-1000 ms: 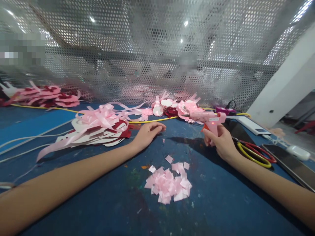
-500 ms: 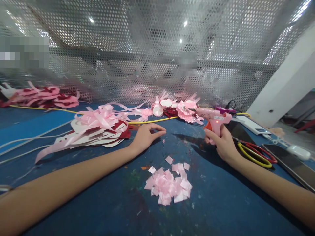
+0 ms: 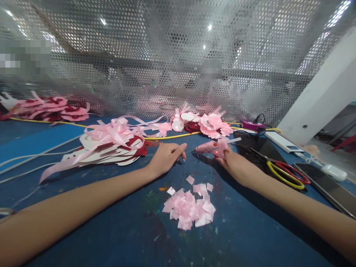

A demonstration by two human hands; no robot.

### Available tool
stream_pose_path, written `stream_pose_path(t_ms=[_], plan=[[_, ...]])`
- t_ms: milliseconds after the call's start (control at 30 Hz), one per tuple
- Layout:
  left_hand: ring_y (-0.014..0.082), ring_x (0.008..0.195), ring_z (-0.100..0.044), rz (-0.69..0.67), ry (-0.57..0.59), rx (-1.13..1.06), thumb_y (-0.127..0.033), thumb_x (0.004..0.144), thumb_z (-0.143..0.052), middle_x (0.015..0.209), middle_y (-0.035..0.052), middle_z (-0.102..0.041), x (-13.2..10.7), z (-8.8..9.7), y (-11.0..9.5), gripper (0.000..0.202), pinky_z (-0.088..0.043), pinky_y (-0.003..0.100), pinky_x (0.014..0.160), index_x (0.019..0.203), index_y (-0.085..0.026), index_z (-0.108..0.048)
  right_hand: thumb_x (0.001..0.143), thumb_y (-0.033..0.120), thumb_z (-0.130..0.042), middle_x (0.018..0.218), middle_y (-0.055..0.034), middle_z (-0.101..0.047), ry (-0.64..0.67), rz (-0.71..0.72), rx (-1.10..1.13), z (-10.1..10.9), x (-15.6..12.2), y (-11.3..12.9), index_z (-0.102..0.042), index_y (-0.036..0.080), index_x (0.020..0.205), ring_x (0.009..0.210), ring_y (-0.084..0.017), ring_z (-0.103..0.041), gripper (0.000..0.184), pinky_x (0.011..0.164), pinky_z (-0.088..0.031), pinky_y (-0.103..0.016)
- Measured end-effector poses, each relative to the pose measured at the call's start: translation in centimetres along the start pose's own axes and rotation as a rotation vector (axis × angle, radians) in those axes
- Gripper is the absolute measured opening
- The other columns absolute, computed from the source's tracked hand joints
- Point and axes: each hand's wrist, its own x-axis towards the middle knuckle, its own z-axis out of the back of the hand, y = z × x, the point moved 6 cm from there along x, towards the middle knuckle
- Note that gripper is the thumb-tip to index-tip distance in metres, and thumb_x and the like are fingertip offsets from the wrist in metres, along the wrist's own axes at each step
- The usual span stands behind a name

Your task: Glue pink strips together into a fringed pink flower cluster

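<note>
My right hand (image 3: 233,163) grips a pink glue gun (image 3: 213,147), tipped low over the blue table (image 3: 250,230) with its nozzle pointing left toward my left hand. My left hand (image 3: 166,155) rests on the table with its fingers pinched together near the nozzle; what they hold is too small to make out. A heap of small pink ribbon squares (image 3: 189,207) lies in front of both hands. A stack of pink ribbon bows on white and red card (image 3: 108,144) sits just left of my left hand.
Scissors with red and yellow handles (image 3: 280,171), a dark tablet (image 3: 328,187) and a white power strip (image 3: 283,142) lie at the right. Finished pink rosettes (image 3: 211,126) and a yellow cable (image 3: 172,137) lie along the perforated metal screen (image 3: 167,66). More bows (image 3: 47,109) sit far left.
My right hand has swung the glue gun from upright down and left until its nozzle lies close to my left hand's fingertips. My left hand has barely moved.
</note>
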Motion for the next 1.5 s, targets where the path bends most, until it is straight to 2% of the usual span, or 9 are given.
stream_pose_path(t_ms=[167,300,400,600,733,900,1067,1333,1500], plan=[[0.0121,0.063,-0.057,-0.135,0.108,0.055,-0.034,0.088,-0.049,0.06,0.0014,-0.063,-0.4,-0.9,-1.3,0.039,-0.039,0.021,0.063,0.06,-0.015,-0.068,0.089,0.033,-0.036,0.067,-0.013,-0.064,0.054,-0.014,-0.106,1.1,-0.7,0.6,-0.053,0.007,0.1,0.053,-0.02,-0.059,0.033,0.049,-0.033,-0.028],[0.0091,0.057,-0.054,-0.276,0.389,-0.022,-0.031,0.082,-0.061,0.064,0.0004,-0.062,-0.8,-2.3,-2.0,0.02,-0.038,0.018,0.056,0.075,-0.015,-0.072,0.091,0.036,-0.033,0.081,-0.0181,-0.066,0.01,-0.058,-0.125,-0.2,-0.7,0.2,-0.045,0.004,0.116,0.069,-0.027,-0.065,0.043,0.056,-0.041,-0.031],[0.008,0.057,-0.053,-0.283,0.547,-0.12,-0.032,0.073,-0.071,0.066,0.0002,-0.06,-0.9,-2.8,-1.6,0.02,-0.039,0.017,0.054,0.084,-0.015,-0.072,0.091,0.039,-0.032,0.096,-0.0203,-0.066,-0.02,-0.073,-0.121,-1.1,-0.6,-0.2,-0.036,0.005,0.127,0.081,-0.029,-0.066,0.05,0.061,-0.044,-0.033],[0.0088,0.063,-0.053,-0.262,0.634,-0.209,-0.029,0.072,-0.072,0.068,0.0001,-0.056,-0.9,-3.2,-1.3,0.013,-0.039,0.018,0.058,0.076,-0.016,-0.072,0.091,0.041,-0.031,0.095,-0.0206,-0.066,-0.028,-0.076,-0.136,-1.2,-0.4,-0.3,-0.034,0.004,0.13,0.078,-0.029,-0.067,0.053,0.06,-0.045,-0.034],[0.0088,0.064,-0.052,-0.156,0.628,-0.339,-0.025,0.071,-0.073,0.069,-0.0008,-0.057,-0.6,-3.2,-1.1,0.01,-0.04,0.019,0.061,0.07,-0.015,-0.069,0.092,0.037,-0.03,0.081,-0.0189,-0.067,0.017,-0.046,-0.162,-0.7,-0.4,0.1,-0.043,0.001,0.12,0.068,-0.026,-0.065,0.048,0.056,-0.041,-0.032],[0.0099,0.062,-0.059,0.019,0.479,-0.504,-0.034,0.078,-0.063,0.07,0.0003,-0.062,0.2,-2.7,0.2,0.022,-0.043,0.02,0.057,0.076,-0.014,-0.057,0.091,0.034,-0.031,0.067,-0.0129,-0.065,0.078,-0.003,-0.216,1.2,-1.1,0.8,-0.049,0.003,0.112,0.052,-0.022,-0.06,0.042,0.047,-0.031,-0.03],[0.011,0.061,-0.064,0.14,0.403,-0.613,-0.031,0.075,-0.066,0.069,0.0019,-0.066,0.5,-2.5,1.0,0.022,-0.048,0.021,0.056,0.074,-0.013,-0.054,0.092,0.035,-0.025,0.071,-0.0144,-0.065,0.053,0.046,-0.295,1.9,-1.7,1.3,-0.052,0.005,0.104,0.054,-0.021,-0.06,0.042,0.048,-0.032,-0.03],[0.0143,0.062,-0.068,0.222,0.388,-0.694,-0.034,0.08,-0.061,0.073,0.0044,-0.07,0.4,-2.6,1.1,0.024,-0.048,0.022,0.052,0.079,-0.015,-0.045,0.093,0.035,-0.027,0.074,-0.015,-0.066,-0.008,0.005,-0.265,-0.4,-0.6,0.9,-0.049,0.003,0.108,0.061,-0.021,-0.063,0.041,0.05,-0.038,-0.029],[0.0151,0.064,-0.068,0.206,0.425,-0.691,-0.034,0.084,-0.053,0.076,0.0052,-0.07,0.3,-2.7,0.9,0.022,-0.046,0.023,0.053,0.08,-0.018,-0.039,0.092,0.036,-0.029,0.059,-0.008,-0.062,-0.034,0.052,-0.301,0.8,-1.1,1.1,-0.055,0.007,0.098,0.046,-0.018,-0.056,0.039,0.044,-0.033,-0.028]])
